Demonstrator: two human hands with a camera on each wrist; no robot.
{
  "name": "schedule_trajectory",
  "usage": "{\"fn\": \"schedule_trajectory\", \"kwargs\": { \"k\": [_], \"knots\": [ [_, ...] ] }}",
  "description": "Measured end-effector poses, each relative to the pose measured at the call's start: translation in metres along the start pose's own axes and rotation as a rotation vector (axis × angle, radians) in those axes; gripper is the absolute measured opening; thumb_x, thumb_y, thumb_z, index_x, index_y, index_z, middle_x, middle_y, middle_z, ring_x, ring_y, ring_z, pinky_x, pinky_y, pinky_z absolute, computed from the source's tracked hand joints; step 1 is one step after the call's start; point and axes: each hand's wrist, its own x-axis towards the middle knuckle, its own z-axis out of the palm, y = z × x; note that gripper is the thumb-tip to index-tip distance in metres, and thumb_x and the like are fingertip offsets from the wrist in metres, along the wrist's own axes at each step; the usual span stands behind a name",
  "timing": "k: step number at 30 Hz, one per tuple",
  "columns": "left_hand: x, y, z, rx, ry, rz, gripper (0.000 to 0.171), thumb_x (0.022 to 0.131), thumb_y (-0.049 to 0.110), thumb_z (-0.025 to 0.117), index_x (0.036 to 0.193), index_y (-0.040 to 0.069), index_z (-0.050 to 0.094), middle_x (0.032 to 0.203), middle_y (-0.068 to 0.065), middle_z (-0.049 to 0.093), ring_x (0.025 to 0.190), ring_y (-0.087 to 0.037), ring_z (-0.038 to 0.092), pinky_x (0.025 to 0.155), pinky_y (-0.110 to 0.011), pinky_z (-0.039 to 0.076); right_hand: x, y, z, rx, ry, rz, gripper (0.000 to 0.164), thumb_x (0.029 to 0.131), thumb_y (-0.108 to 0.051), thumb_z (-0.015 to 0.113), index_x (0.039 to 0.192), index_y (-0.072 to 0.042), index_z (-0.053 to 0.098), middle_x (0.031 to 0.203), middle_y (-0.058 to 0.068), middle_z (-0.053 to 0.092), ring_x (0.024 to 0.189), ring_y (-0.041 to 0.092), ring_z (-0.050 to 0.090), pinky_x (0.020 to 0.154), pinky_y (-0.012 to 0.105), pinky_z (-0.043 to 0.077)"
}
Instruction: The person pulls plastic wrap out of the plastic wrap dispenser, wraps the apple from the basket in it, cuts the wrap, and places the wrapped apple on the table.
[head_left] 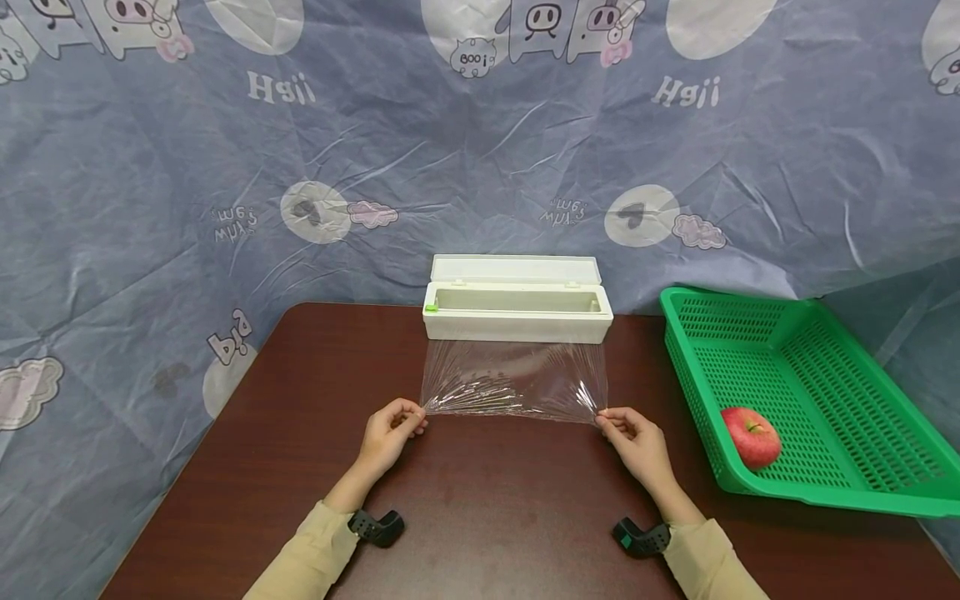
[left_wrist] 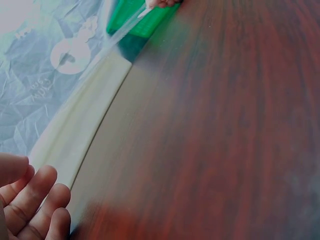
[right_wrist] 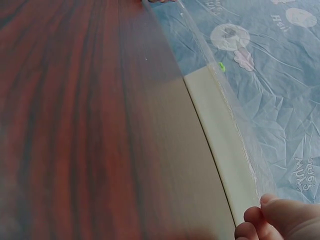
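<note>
A sheet of clear plastic wrap point(head_left: 517, 375) stretches from the front of a white cling film dispenser point(head_left: 517, 327) toward the person. The dispenser's lid point(head_left: 516, 269) stands raised at the back, and a small green piece point(head_left: 431, 307) shows at its left end. My left hand point(head_left: 392, 429) pinches the near left corner of the film between thumb and fingers. At the near right corner, my right hand point(head_left: 633, 442) pinches the film the same way. In the right wrist view, the film edge point(right_wrist: 235, 117) runs taut past the dispenser point(right_wrist: 215, 135).
On the right of the brown table point(head_left: 495, 517) stands a green plastic basket point(head_left: 817, 367). A red apple point(head_left: 752, 437) lies in its near left corner. Behind the table hangs a grey-blue printed cloth point(head_left: 465, 167). Each wrist wears a black strap point(head_left: 641, 537).
</note>
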Motion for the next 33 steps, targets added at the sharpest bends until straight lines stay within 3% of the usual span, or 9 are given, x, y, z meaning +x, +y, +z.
{"fn": "schedule_trajectory", "kwargs": {
  "k": [6, 13, 20, 33],
  "knots": [
    [-0.001, -0.001, -0.001, 0.003, -0.002, 0.008, 0.010, 0.090, -0.001, 0.059, 0.086, -0.009, 0.062, 0.077, -0.027, 0.065, 0.071, -0.045, 0.062, 0.061, -0.032, 0.053, -0.002, -0.001, -0.001, -0.001, -0.001, 0.003, 0.013, 0.086, -0.011, 0.069, 0.094, -0.001, 0.069, 0.079, 0.011, 0.068, 0.065, 0.005, 0.060, 0.058, 0.015, 0.048],
    [-0.004, 0.000, -0.001, 0.012, -0.003, 0.010, 0.011, 0.090, 0.000, 0.059, 0.086, -0.010, 0.061, 0.077, -0.026, 0.065, 0.071, -0.045, 0.062, 0.062, -0.037, 0.054, -0.005, -0.003, -0.002, -0.006, -0.005, 0.005, 0.012, 0.085, -0.010, 0.070, 0.094, -0.001, 0.068, 0.079, 0.010, 0.068, 0.065, 0.004, 0.060, 0.058, 0.016, 0.049],
    [-0.006, 0.001, -0.002, 0.014, -0.001, 0.015, 0.010, 0.090, 0.000, 0.059, 0.085, -0.008, 0.062, 0.076, -0.024, 0.065, 0.070, -0.044, 0.062, 0.061, -0.032, 0.053, -0.007, -0.004, -0.003, -0.009, -0.006, 0.001, 0.011, 0.085, -0.008, 0.070, 0.093, -0.001, 0.068, 0.080, 0.010, 0.068, 0.065, 0.003, 0.060, 0.058, 0.015, 0.049],
    [-0.010, -0.001, -0.003, 0.005, -0.008, 0.055, 0.009, 0.090, -0.001, 0.059, 0.085, -0.008, 0.062, 0.075, -0.024, 0.065, 0.068, -0.042, 0.063, 0.060, -0.036, 0.054, -0.011, -0.005, -0.004, -0.012, -0.020, -0.002, 0.011, 0.086, -0.009, 0.069, 0.093, -0.001, 0.068, 0.080, 0.010, 0.068, 0.066, 0.005, 0.061, 0.058, 0.016, 0.049]
  ]
}}
